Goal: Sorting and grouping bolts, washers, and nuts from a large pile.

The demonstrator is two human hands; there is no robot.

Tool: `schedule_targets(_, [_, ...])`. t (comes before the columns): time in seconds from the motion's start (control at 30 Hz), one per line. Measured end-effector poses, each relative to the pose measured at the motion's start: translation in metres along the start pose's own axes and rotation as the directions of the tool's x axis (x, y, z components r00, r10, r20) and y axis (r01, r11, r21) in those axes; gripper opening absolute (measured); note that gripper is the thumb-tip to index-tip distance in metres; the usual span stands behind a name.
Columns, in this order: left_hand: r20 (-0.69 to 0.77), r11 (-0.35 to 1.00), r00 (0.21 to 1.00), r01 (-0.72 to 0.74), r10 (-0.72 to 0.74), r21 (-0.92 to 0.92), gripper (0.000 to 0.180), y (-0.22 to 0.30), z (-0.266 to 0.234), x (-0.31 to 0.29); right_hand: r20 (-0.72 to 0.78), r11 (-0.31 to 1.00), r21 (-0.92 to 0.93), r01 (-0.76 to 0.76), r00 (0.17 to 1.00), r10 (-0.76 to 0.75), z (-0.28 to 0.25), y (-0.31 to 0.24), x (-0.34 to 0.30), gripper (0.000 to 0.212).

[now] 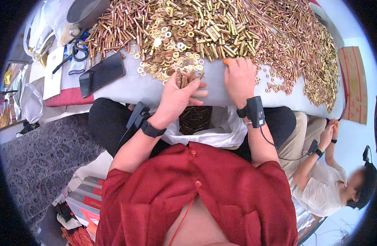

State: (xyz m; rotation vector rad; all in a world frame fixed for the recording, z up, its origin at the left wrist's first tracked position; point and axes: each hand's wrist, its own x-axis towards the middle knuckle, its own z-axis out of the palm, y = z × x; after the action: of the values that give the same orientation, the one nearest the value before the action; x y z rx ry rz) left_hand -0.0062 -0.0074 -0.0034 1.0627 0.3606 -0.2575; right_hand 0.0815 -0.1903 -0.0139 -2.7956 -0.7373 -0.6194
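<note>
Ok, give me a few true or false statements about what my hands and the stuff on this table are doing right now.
1. The left hand holds a bunch of small brass rods. True.
2. The right hand is lifted high above the table. False: it rests on the table's grey cover at the edge of the washers.
3. A dark phone lies on the table to the left. True.
4. The white bag in the lap holds washers only. False: dark thin rods show inside.
</note>
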Motion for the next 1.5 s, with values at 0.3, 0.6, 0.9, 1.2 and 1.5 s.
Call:
schedule_targets(0.3, [-0.014, 0.999, 0.999, -0.038, 0.039, 0.038, 0.022, -0.004, 0.000, 0.005, 0.287, 0.336, 0.864, -0.374, 0.916, 0.280, -0.018, -0.041, -0.005, 0.019])
schedule_targets(0.6, [0.013, 0.989, 0.998, -0.062, 0.061, 0.137, 0.019, -0.001, 0.002, 0.003, 0.249, 0.311, 0.893, -0.326, 0.932, 0.262, -0.010, -0.049, -0.014, 0.021])
schedule_targets(0.9, [0.051, 0.906, 0.983, -0.182, 0.176, 0.382, 0.015, -0.002, -0.001, 0.002, 0.302, 0.415, 0.834, -0.364, 0.930, 0.208, -0.028, -0.049, -0.009, 0.022])
schedule_targets(1.2, [0.003, 0.945, 0.987, -0.152, 0.158, 0.288, 0.016, -0.002, 0.000, 0.004, 0.195, 0.520, 0.803, -0.292, 0.952, 0.234, -0.029, -0.051, -0.007, 0.019])
schedule_targets(1.5, [0.117, 0.748, 0.922, -0.369, 0.369, 0.552, 0.013, -0.002, -0.004, 0.008, 0.431, 0.316, 0.791, -0.525, 0.843, 0.321, -0.033, -0.050, -0.004, 0.019])
